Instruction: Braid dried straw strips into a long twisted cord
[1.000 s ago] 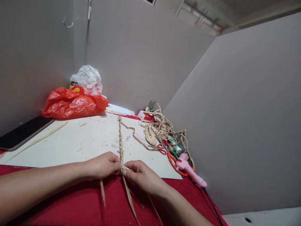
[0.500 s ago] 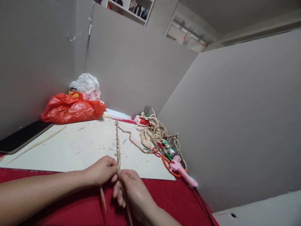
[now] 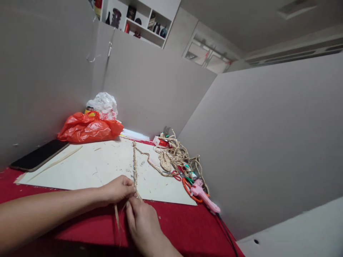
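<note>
A braided straw cord [image 3: 135, 162] runs down the white board [image 3: 107, 160] toward me. At its near end my left hand [image 3: 120, 189] pinches the braid, with a loose flat strand [image 3: 117, 216] hanging below it. Just under that, my right hand [image 3: 143, 217] is closed on the straw strands, its thumb close to the left fingertips. Another strand end sticks out between the hands to the right. Fingers hide the exact spot where the strands cross. A thinner length of cord [image 3: 148, 157] leads from the braid's far end to the right.
At right lie a tangle of straw cord [image 3: 179, 151], a coiled oval [image 3: 165, 162], orange-handled scissors [image 3: 187, 187] and a pink glue gun [image 3: 200, 192] with a black cable. A phone [image 3: 40, 155] and a red plastic bag [image 3: 89, 128] sit at left. Grey panels enclose the red-covered table.
My right hand has turned over and shifted slightly left and down, its back now facing up. My left hand keeps its pinch on the braid. The camera view has tilted up somewhat.
</note>
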Available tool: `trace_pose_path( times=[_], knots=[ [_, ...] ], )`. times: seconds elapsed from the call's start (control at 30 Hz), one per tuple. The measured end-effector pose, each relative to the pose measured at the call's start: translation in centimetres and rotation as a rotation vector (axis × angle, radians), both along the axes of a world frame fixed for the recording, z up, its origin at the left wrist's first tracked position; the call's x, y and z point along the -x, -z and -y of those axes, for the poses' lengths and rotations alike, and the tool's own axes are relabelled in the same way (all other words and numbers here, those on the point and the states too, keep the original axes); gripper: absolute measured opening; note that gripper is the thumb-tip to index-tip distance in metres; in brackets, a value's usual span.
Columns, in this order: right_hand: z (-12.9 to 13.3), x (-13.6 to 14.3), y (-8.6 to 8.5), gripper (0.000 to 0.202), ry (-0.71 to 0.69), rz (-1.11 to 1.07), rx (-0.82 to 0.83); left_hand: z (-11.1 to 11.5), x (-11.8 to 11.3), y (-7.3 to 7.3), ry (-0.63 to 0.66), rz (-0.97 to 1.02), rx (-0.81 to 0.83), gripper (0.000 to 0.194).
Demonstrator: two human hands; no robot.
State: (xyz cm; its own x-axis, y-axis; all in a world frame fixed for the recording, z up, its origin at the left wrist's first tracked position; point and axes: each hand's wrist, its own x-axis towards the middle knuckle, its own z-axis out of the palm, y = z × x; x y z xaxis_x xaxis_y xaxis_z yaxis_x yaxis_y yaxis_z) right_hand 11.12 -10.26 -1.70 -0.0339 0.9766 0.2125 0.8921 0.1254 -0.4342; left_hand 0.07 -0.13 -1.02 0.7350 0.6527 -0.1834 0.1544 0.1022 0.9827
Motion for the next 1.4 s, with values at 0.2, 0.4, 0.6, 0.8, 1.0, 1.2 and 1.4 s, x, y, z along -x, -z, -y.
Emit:
trace_pose_path(
  times=[0.2, 0.4, 0.6, 0.8, 1.0, 1.2, 1.4],
  knots=[
    [0.3, -3.2, -1.9, 0.041, 0.119, -0.363, -0.156, 0.5, 0.5, -1.7, 0.044, -0.011, 0.062, 0.03],
    [-3.3, -4.5, -2.1, 0.039, 0.004, -0.952, 0.244, 0.2, 0.6, -1.8, 0.14, 0.066, 0.103, 0.041],
    [-4.1, -3.5, -1.7, 0.042, -0.074, -0.985, 0.643, -0.4, 1.2, -1.6, 0.189, 0.029, 0.04, 0.038],
    [-4.8, -4.6, -1.3, 0.041, -0.081, -1.022, 0.833, -1.1, 1.3, -1.3, 0.231, -0.088, -0.18, 0.031],
    [-4.0, -3.0, -0.8, 0.028, 0.042, -1.321, 0.762, -0.9, 1.5, -1.6, 0.251, -0.15, -0.338, 0.019],
    [-3.1, -1.3, -0.4, 0.03, 0.198, -1.391, 0.588, 0.6, 1.9, -3.7, 0.307, -0.311, -0.133, 0.015],
    [-3.1, -0.5, -0.6, 0.034, 0.236, -1.495, 0.565, 2.1, 1.4, -2.1, 0.208, -0.254, -0.128, 0.013]
  ],
)
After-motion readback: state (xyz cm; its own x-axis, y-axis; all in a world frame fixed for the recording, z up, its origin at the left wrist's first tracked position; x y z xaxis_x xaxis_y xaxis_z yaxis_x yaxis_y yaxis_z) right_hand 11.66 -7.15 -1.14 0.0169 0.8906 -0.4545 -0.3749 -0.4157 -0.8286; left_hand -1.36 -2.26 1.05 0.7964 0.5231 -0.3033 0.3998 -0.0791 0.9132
